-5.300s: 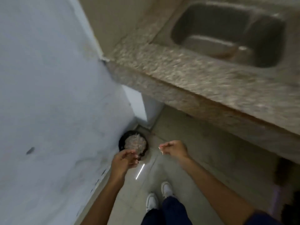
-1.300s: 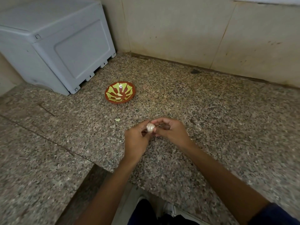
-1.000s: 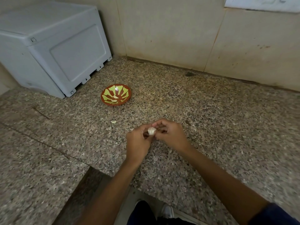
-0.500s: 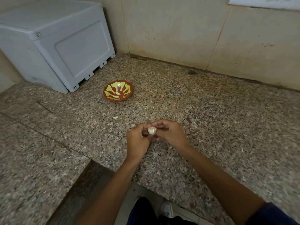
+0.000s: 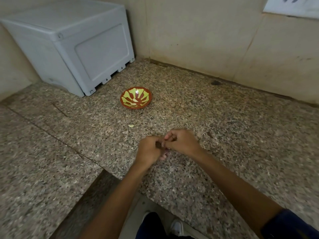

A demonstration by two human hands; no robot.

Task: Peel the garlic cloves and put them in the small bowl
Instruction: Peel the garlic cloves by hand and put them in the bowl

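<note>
Left to right, we see a smooth grey plastic box point(image 5: 72, 44), the round red-and-yellow small bowl point(image 5: 136, 97) holding 2 pale cloves on speckled granite point(image 5: 224, 126), then left hand point(image 5: 148, 150) and right hand point(image 5: 183, 142) curled together, garlic hidden.

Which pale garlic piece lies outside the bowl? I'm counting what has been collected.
The small pale piece lying alone on the granite counter, between the bowl and the hands. The other two pale pieces sit inside the bowl.
</note>
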